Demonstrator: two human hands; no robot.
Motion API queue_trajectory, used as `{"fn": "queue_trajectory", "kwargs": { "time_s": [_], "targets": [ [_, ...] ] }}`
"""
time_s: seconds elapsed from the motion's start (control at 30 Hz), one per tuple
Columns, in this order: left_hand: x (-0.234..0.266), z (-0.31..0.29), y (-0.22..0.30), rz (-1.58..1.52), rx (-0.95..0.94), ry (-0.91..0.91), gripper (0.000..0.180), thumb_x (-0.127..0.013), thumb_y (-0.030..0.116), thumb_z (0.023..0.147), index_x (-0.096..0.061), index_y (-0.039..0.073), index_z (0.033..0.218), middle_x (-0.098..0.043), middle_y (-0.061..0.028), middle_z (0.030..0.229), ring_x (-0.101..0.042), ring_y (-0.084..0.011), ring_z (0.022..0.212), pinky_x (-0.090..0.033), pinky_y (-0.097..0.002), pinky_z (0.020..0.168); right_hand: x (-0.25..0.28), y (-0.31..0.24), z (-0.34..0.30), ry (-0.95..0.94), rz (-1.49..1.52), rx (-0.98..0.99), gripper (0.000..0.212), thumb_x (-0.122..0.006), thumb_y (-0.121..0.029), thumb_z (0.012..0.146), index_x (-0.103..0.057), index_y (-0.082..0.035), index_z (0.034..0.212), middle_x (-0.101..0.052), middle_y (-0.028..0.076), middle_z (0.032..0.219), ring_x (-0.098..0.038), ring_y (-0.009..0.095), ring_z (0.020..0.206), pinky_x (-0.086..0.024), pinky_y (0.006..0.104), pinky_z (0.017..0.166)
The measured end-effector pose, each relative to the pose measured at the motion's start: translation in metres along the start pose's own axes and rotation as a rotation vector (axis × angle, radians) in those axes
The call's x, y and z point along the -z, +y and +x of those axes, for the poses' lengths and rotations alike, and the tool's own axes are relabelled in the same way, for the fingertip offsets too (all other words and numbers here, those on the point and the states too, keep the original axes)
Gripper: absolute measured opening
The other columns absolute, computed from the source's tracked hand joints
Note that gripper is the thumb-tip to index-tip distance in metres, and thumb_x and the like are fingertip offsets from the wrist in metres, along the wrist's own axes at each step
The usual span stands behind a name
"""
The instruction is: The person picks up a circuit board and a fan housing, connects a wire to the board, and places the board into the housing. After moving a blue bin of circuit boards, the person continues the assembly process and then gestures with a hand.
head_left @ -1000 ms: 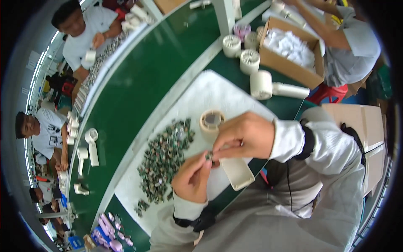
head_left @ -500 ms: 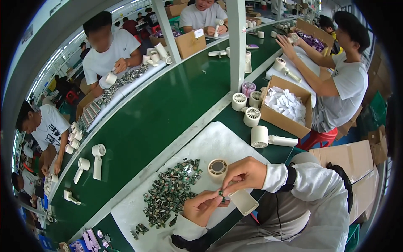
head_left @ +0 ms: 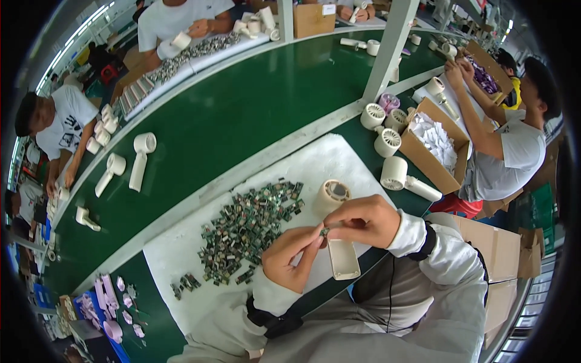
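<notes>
I see both hands pinching one small circuit board [head_left: 325, 230] between fingertips, just above cream fan shell [head_left: 336, 227] lying on white mat [head_left: 181, 254]. Left hand [head_left: 295, 256] closed on board's near end, right hand [head_left: 362, 219] closed on far end. Pile of loose boards [head_left: 248, 230] just left of hands. My judgement: keep pinch on board edges, not components; line board square over shell opening; lower it level, no forcing; steady shell so it cannot slide.

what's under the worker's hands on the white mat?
A cream fan housing lies under both hands, its round head clear above the right hand and its handle end beside the left hand. The middle is covered.
</notes>
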State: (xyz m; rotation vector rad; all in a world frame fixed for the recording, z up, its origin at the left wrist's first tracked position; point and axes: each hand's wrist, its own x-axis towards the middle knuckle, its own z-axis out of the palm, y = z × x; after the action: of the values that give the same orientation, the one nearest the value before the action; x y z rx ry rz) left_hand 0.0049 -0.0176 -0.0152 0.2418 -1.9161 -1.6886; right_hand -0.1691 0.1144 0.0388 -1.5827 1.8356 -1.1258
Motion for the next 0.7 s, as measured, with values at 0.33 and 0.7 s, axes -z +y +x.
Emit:
{"fn": "queue_trajectory", "kwargs": {
  "time_s": [0.33,0.7],
  "targets": [
    [-0.002,-0.002,0.006,0.231,-0.151,0.049,0.030,-0.067,-0.004,0.088,-0.070,0.006,0.116,-0.068,-0.0120,0.101,-0.069,-0.0200,0.081,-0.055,-0.0290,0.069,-0.008,0.004,-0.004,0.024,-0.030,0.048,0.014,-0.073,-0.005,0.086,-0.074,-0.001,0.100,-0.068,0.009,0.077,-0.061,0.019,0.060,-0.047,0.0289,0.057],
    [0.007,0.000,-0.002,0.621,-0.235,0.115,0.052,-0.071,0.010,0.085,-0.051,0.003,0.134,-0.053,-0.0194,0.129,-0.052,-0.0348,0.118,-0.040,-0.0483,0.101,0.007,0.024,-0.004,0.254,0.546,-0.282,0.020,-0.061,-0.013,0.092,-0.068,0.000,0.106,-0.070,0.005,0.088,-0.064,0.010,0.075,-0.049,0.0240,0.062]
  ]
}}
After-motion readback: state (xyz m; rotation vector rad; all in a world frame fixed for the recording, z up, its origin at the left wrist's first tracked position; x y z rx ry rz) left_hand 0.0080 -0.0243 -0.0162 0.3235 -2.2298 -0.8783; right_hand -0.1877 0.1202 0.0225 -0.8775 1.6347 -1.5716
